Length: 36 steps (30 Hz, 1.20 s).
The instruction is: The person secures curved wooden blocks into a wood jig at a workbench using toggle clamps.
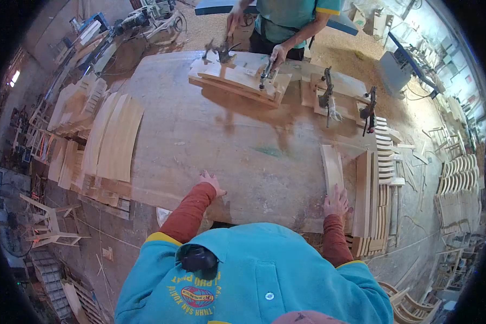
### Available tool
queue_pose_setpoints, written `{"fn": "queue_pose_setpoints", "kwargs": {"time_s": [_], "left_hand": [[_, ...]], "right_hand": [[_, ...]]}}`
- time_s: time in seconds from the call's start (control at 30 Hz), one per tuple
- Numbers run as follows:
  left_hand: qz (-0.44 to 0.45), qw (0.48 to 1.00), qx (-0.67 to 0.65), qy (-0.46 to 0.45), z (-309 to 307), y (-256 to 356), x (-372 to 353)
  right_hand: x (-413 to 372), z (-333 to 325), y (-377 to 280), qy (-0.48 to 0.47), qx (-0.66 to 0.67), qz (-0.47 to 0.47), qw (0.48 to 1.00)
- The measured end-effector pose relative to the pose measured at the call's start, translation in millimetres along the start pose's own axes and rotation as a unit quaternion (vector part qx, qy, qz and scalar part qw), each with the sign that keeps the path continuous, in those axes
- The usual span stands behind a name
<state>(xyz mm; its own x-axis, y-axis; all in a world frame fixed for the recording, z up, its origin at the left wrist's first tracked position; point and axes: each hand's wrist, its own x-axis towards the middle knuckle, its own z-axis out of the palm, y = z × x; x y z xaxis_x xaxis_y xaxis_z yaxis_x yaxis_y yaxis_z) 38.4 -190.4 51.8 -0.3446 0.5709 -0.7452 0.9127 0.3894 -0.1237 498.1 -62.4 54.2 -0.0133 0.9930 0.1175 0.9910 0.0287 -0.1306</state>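
- So, the board (332,166) lies just ahead of the right hand (336,203), long axis pointing away.
- That hand's touching the near end, can't tell if gripping.
- Left hand (213,184) is ungripped on the counter (221,140), well apart.

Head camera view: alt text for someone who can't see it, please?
In a woodworking shop, a person's right hand touches a curved wooden piece, left hand on a big worktable; opposite, a co-worker handles a clamp on stacked boards.
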Motion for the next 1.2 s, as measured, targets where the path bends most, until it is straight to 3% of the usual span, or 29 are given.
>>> {"fn": "queue_pose_setpoints", "kwargs": {"time_s": [0.17,0.3,0.4,0.5,0.6,0.67,0.73,0.77,0.8,0.83,0.87,0.93,0.97,1.0,1.07,1.13,1.2], "left_hand": [[-0.029,0.999,-0.027,-0.025,-23.1,4.4,-17.2],[-0.003,0.998,-0.026,-0.057,-37.1,3.6,-21.6],[0.002,0.999,-0.012,-0.030,-40.1,4.9,-25.6],[0.097,0.991,0.058,-0.070,-48.4,1.3,-15.8],[0.150,0.982,-0.045,-0.102,-48.1,-22.4,20.3],[0.202,0.970,-0.137,0.009,-50.0,-44.0,52.9],[0.186,0.950,-0.242,0.070,-110.0,-49.6,49.1],[0.147,0.950,-0.258,0.095,-126.1,-56.8,88.1],[0.234,0.855,-0.415,0.206,-161.7,-52.5,77.6],[0.208,0.795,-0.472,0.319,-196.2,-41.8,72.2],[0.283,0.660,-0.558,0.415,-236.1,-22.6,58.7],[0.284,0.683,-0.537,0.406,-310.6,-12.6,43.9],[0.338,0.596,-0.615,0.391,-336.8,-1.2,54.8],[0.367,0.615,-0.556,0.422,-358.5,0.7,88.5],[0.309,0.787,-0.328,0.422,-394.1,14.3,127.4],[0.164,0.916,-0.195,0.309,-406.0,52.4,111.9],[0.245,0.898,-0.235,0.278,-397.2,71.4,125.7]], "right_hand": [[1.6,1.3,-4.6,-0.013,-0.016,0.024,1.000],[1.6,4.1,-3.1,0.002,-0.017,0.026,1.000],[2.7,-4.1,-8.1,-0.008,-0.007,0.030,0.999],[4.0,-6.2,-8.6,-0.036,0.008,0.047,0.998],[10.5,-10.0,-7.8,-0.070,0.047,0.076,0.994],[14.7,-15.5,-9.0,-0.071,0.099,0.091,0.988],[17.8,-5.8,-1.3,-0.005,0.083,0.057,0.995],[19.4,-0.9,0.5,0.028,0.076,0.039,0.996],[20.3,-3.9,-3.6,0.046,0.085,0.025,0.995],[22.1,-12.5,-10.5,0.065,0.093,0.010,0.993],[25.5,-19.2,-16.4,0.084,0.102,-0.006,0.991],[30.8,-23.4,-23.9,0.097,0.139,-0.025,0.985],[33.7,-25.1,-28.1,0.105,0.157,-0.034,0.981],[35.8,-27.8,-32.9,0.098,0.183,-0.035,0.978],[38.7,-35.8,-41.8,0.084,0.232,-0.036,0.968],[40.2,-46.9,-52.6,0.069,0.253,-0.039,0.964],[42.1,-50.7,-58.3,0.061,0.279,-0.036,0.958]]}}
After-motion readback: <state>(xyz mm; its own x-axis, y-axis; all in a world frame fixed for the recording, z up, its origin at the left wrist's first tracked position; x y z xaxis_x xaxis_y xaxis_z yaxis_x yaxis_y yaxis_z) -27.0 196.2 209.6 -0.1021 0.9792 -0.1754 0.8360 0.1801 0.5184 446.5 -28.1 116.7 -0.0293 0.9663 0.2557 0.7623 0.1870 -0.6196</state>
